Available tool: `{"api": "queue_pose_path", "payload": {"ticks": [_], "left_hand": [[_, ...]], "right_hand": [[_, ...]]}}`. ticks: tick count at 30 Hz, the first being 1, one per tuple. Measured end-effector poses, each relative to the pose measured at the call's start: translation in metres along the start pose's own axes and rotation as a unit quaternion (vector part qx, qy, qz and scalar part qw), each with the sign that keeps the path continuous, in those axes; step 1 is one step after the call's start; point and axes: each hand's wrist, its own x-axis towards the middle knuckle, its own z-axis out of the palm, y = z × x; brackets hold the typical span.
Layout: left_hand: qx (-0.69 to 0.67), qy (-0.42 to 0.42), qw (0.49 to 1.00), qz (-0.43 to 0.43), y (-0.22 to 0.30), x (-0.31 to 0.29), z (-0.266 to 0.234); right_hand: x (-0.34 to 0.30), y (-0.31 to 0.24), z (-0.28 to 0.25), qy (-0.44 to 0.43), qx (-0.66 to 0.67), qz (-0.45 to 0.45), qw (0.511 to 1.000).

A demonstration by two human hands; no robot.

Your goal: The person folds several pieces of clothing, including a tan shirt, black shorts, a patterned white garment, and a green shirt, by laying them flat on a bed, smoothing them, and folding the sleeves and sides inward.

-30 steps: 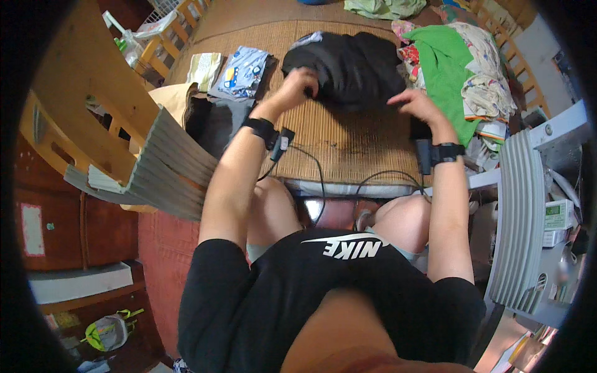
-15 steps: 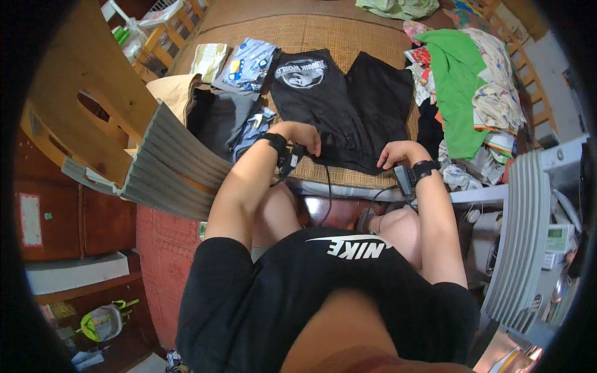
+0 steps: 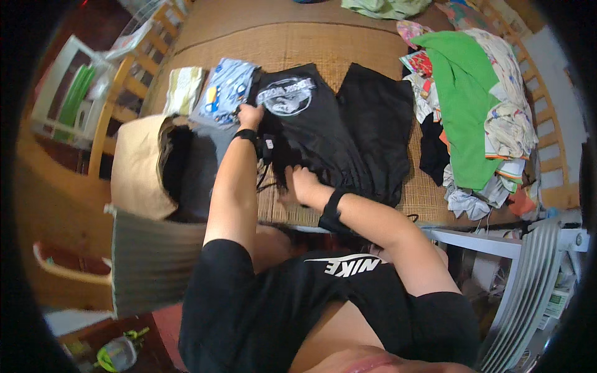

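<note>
Black trousers (image 3: 348,137) with a white round print on one leg lie flat on the woven mat, waistband toward me and legs pointing away. My left hand (image 3: 250,116) is closed on the outer edge of the printed leg, beside a folded light-blue patterned garment (image 3: 227,90). My right hand (image 3: 301,185) is at the left corner of the waistband, its fingers closed on the black cloth and slightly blurred. Both wrists wear black bands, and a dark cord hangs near the left one.
A woven mat (image 3: 273,50) covers the bed. A folded striped cloth (image 3: 185,90) and a tan fabric bin (image 3: 143,165) stand at left. On the right lies a heap of clothes with a green cloth (image 3: 457,105) on top. Wooden rails (image 3: 547,143) edge the bed.
My left hand has moved away from me along the trousers' left side to the printed leg. My right hand has crossed leftward from the waistband's right end to its left corner.
</note>
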Motion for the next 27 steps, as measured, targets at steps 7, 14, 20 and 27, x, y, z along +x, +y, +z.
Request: {"api": "queue_pose_path", "payload": {"ticks": [7, 14, 20, 27], "left_hand": [[-0.482, -0.205, 0.833, -0.181, 0.007, 0.03, 0.002], [-0.518, -0.304, 0.796, 0.081, 0.14, -0.003, -0.021], [-0.328, -0.318, 0.837, 0.3, 0.274, -0.113, 0.041], [-0.185, -0.269, 0.859, 0.394, 0.225, -0.151, 0.114]], "right_hand": [[0.016, 0.002, 0.003, -0.027, 0.072, 0.03, 0.997], [-0.014, 0.058, -0.072, -0.049, 0.218, -0.004, 0.975], [-0.1, 0.111, -0.125, 0.041, 0.24, 0.153, 0.958], [-0.113, 0.164, -0.094, -0.043, 0.392, 0.28, 0.875]]}}
